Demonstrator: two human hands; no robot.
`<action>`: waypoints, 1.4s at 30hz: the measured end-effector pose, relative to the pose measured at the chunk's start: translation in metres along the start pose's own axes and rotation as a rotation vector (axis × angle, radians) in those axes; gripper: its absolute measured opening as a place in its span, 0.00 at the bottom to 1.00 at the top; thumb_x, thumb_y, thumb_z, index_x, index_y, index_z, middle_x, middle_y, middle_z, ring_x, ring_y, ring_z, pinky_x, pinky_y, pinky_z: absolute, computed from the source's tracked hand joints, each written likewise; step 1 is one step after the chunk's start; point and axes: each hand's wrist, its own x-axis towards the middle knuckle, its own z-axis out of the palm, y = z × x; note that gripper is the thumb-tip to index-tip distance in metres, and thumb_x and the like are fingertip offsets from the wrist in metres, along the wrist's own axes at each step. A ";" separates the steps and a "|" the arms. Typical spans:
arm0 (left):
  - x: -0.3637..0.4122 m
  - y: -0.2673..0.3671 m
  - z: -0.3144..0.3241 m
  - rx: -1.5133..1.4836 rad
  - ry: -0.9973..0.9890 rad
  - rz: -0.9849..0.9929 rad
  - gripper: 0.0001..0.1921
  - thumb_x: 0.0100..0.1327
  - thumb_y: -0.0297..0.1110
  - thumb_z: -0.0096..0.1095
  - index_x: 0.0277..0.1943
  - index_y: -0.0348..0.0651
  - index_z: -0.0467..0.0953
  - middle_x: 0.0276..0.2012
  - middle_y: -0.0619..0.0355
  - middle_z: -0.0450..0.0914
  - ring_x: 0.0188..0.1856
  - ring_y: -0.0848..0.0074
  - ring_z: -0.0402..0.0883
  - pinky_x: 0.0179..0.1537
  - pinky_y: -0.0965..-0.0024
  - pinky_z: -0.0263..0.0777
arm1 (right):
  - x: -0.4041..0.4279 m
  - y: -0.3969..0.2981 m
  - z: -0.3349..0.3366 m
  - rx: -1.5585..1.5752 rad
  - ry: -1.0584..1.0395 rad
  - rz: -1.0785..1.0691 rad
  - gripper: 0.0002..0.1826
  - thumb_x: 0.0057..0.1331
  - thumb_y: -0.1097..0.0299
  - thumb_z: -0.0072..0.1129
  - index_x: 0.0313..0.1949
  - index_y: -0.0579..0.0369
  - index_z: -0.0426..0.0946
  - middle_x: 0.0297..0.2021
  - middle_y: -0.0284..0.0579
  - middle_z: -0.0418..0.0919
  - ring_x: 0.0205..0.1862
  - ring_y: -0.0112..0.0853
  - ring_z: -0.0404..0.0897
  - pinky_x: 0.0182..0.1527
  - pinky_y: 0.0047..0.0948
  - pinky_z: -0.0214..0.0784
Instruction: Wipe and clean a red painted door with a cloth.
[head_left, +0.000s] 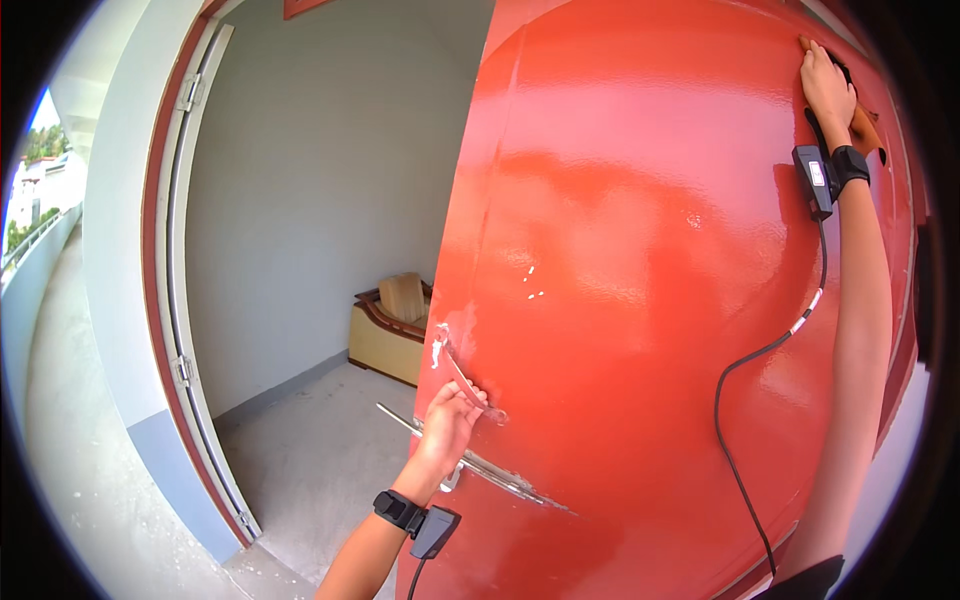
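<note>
A glossy red metal door (600, 337) fills the middle and right of the view. My left hand (452, 416) is closed around its red pull handle (463, 381), low near the door's left edge. Just below that hand a metal slide bolt (502, 476) lies across the door, its rod sticking out past the edge. High at the door's right side, my right hand (828, 86) is on a brown and black object (866, 127), perhaps a cloth, against the red surface; its fingers partly hide it. Each wrist wears a black strap with a cabled box.
Left of the door is an open doorway with a red and white frame (171, 300) and hinges. Inside, an armchair (390, 330) with wooden trim stands by a grey wall. An outdoor corridor with a railing (34, 247) runs along the far left.
</note>
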 end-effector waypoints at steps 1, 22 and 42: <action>-0.001 -0.002 0.001 0.001 0.012 0.006 0.13 0.54 0.17 0.40 0.42 0.35 0.66 0.34 0.55 0.72 0.41 0.72 0.73 0.50 0.69 0.66 | 0.002 -0.013 0.000 0.012 -0.005 -0.002 0.25 0.64 0.52 0.29 0.59 0.39 0.62 0.54 0.40 0.69 0.56 0.39 0.67 0.57 0.47 0.54; 0.000 0.005 -0.012 -0.172 -0.168 -0.122 0.26 0.43 0.19 0.39 0.51 0.33 0.64 0.46 0.52 0.72 0.53 0.68 0.71 0.54 0.69 0.65 | -0.325 -0.314 -0.146 1.127 -0.221 -1.044 0.14 0.56 0.67 0.48 0.42 0.53 0.76 0.45 0.40 0.75 0.48 0.37 0.72 0.53 0.39 0.60; 0.008 -0.031 0.020 0.305 0.210 0.090 0.16 0.54 0.19 0.33 0.44 0.40 0.66 0.39 0.62 0.70 0.40 0.79 0.70 0.46 0.74 0.63 | -0.232 0.168 -0.153 0.420 -0.029 -0.277 0.16 0.61 0.69 0.46 0.49 0.51 0.73 0.49 0.39 0.74 0.54 0.35 0.69 0.57 0.36 0.54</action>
